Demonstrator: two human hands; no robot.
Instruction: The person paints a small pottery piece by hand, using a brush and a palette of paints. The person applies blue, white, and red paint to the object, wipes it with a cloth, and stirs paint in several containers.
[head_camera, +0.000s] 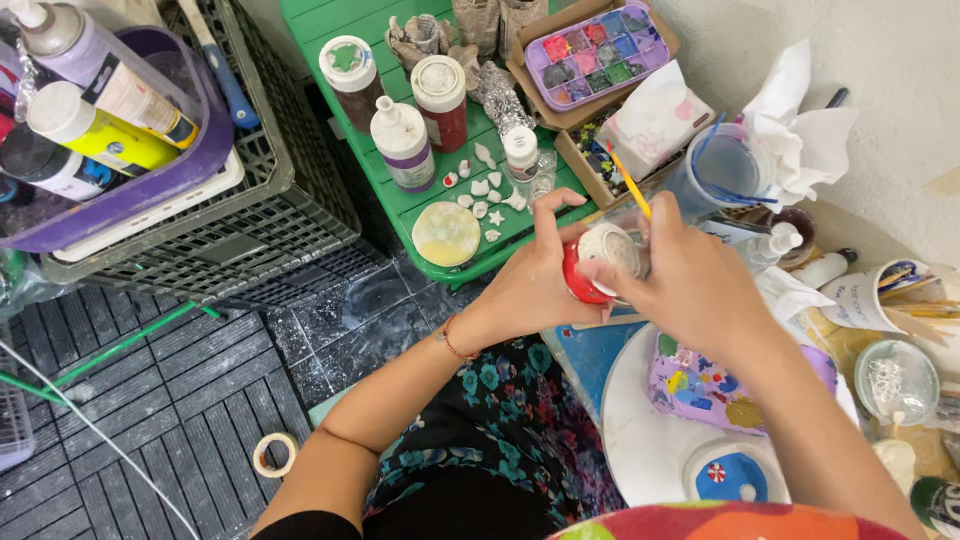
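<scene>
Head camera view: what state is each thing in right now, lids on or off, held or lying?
Red-and-white round piece: held in left hand.
Yellow-handled brush: gripped by right hand.
Paint bottles: upright, capped.
Paint palette: open.
Tape roll: lying flat on floor.

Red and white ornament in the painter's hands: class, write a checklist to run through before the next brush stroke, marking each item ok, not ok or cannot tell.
1. Red and white ornament held firmly by the left hand: ok.
2. Yellow-handled brush gripped in the right hand: ok.
3. Brush tip loaded with paint: cannot tell, tip hidden.
4. Paint palette box open: ok.
5. Water cup upright and near the right hand: ok.
6. Small white pieces on the green stool lying apart from the hands: ok.
</scene>
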